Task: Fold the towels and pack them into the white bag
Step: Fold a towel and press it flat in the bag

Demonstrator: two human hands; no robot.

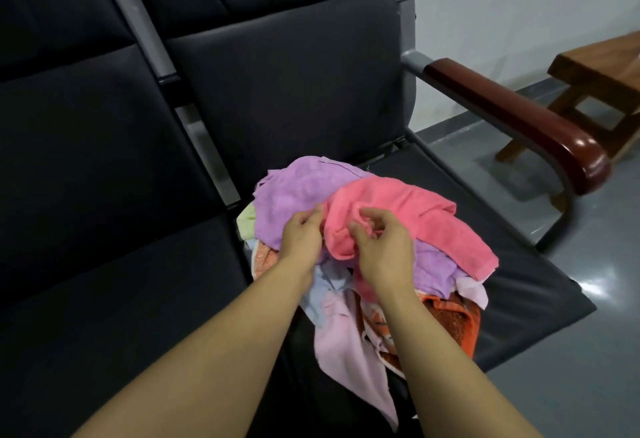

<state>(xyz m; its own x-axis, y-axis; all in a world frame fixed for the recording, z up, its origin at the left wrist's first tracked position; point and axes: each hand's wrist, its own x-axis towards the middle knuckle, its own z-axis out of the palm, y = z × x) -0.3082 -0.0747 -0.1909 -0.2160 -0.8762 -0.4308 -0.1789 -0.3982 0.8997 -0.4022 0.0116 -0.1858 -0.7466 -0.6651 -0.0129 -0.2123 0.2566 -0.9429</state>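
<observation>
- A heap of towels point(363, 247) lies unfolded on the black seat point(467, 195) of the right-hand chair in a row of joined chairs
- On top of the heap, a pink towel point(408, 216) lies crumpled, spreading to the right; a lilac towel point(298, 191) lies just to its left and behind it, and lilac cloth also shows beneath the pink one's near edge
- A pale pink towel point(349, 347) hangs off the near edge of the seat, beside an orange patterned towel point(453, 323) to its right; a light blue one point(322, 295) and a pale green one point(246, 217) peek out on the left of the heap
- The left hand point(301, 233) reaches in from the near left; its fingers are curled at the seam where the lilac and pink towels meet, but whether its grip has closed on cloth cannot be told
- The right hand point(381, 240) hovers over the near part of the pink towel with thumb and fingers loosely curled; its grip appears released, holding nothing
- A dark red armrest point(512, 115) on a grey metal frame bounds the seat on the right
- A wooden stool point(595, 87) stands on the grey floor point(571, 368) at the far right
- The white bag does not show in this view
</observation>
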